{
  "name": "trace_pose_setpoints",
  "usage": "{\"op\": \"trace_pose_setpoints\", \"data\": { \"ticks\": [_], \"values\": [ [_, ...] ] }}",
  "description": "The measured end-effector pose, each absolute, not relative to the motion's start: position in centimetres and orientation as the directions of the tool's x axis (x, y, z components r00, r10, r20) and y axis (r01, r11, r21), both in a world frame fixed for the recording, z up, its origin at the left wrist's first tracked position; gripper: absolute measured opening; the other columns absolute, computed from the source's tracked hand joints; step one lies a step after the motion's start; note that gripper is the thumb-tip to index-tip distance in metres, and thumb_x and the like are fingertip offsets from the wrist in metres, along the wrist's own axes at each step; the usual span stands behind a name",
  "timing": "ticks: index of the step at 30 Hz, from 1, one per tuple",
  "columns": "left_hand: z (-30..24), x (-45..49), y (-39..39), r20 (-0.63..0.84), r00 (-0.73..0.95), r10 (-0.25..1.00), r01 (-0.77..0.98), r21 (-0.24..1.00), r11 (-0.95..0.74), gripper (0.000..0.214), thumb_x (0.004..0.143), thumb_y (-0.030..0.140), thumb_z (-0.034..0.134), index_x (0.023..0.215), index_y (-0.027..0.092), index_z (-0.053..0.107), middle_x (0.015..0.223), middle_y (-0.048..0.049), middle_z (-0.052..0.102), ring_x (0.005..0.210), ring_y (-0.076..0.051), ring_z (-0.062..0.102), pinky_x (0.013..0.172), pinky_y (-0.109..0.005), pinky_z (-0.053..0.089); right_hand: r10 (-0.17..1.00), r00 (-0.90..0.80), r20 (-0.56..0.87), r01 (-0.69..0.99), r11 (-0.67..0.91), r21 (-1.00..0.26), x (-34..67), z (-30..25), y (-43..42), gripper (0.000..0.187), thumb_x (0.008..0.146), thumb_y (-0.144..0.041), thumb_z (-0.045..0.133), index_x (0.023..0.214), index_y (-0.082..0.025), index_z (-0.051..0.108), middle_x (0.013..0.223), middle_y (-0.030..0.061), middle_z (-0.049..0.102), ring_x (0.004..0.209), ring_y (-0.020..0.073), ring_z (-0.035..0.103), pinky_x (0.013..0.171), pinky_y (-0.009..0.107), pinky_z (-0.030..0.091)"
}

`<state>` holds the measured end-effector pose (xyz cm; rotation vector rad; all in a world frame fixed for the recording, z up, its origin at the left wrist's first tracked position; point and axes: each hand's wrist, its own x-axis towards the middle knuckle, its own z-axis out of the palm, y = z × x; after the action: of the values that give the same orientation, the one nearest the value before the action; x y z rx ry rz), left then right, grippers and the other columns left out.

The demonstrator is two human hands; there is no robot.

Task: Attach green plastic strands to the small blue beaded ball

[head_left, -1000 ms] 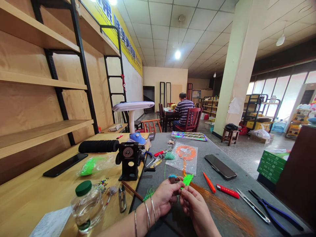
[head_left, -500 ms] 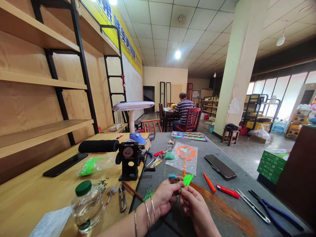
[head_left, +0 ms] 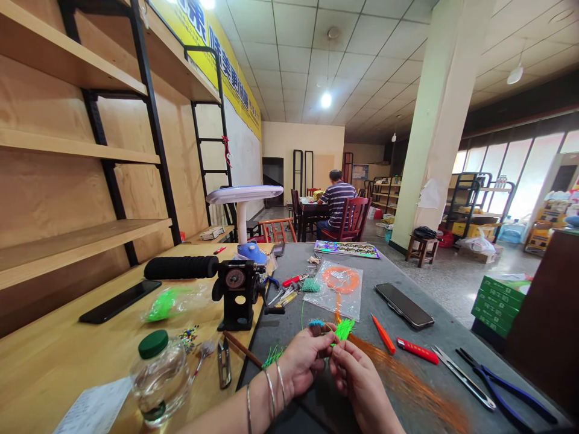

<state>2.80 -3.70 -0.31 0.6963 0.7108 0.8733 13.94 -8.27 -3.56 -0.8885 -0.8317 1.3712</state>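
My left hand (head_left: 304, 360) and right hand (head_left: 357, 377) low over grey worktop (head_left: 429, 343). Fingers of both pinch small green tuft (head_left: 344, 328) between them. Tuft looks half made. Orange strands (head_left: 407, 380) lie loose beside, unused.

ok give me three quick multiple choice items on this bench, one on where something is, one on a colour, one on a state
1. Where does the black phone lie?
A. on the grey table, right of the hands
B. on a wooden shelf
C. under the lamp

2. What colour is the bottle cap?
A. red
B. green
C. white

3. How are the two hands placed?
A. flat and apart
B. one raised off the table
C. together, pinching a green tuft

Answers: 1 A, it lies on the grey table. 2 B, the cap is dark green. 3 C, left hand and right hand meet at the green tuft.
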Motion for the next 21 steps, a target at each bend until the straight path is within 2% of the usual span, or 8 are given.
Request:
{"op": "trace_pose_setpoints", "data": {
  "ticks": [10, 21],
  "values": [
    [-0.43, 2.83, -3.62, -0.257, 0.444, 0.859, -0.428, 0.781, 0.455, 0.032, 0.055, 0.015, 0.082, 0.082, 0.011, 0.065, 0.060, 0.0005, 0.061, 0.043, -0.005, 0.048, 0.038, -0.016, 0.012, 0.999, 0.044, -0.030, -0.465, -0.007, -0.885, 13.80, -3.13, -8.29, 0.039, 0.060, -0.045, 0.080, 0.068, -0.015, 0.057, 0.052, -0.0047, 0.055, 0.040, 0.0025, 0.040, 0.039, 0.013, 0.026],
    [-0.98, 2.73, -3.27, -0.222, 0.474, 0.852, -0.438, 0.780, 0.447, 0.033, 0.056, 0.015, 0.081, 0.083, 0.012, 0.063, 0.059, 0.0008, 0.061, 0.042, -0.004, 0.045, 0.037, -0.016, 0.008, 0.999, 0.043, -0.031, -0.486, -0.006, -0.874, 13.84, -3.08, -8.55, 0.039, 0.059, -0.044, 0.081, 0.068, -0.015, 0.057, 0.052, -0.0041, 0.057, 0.041, 0.0022, 0.041, 0.039, 0.012, 0.027]
  ]
}}
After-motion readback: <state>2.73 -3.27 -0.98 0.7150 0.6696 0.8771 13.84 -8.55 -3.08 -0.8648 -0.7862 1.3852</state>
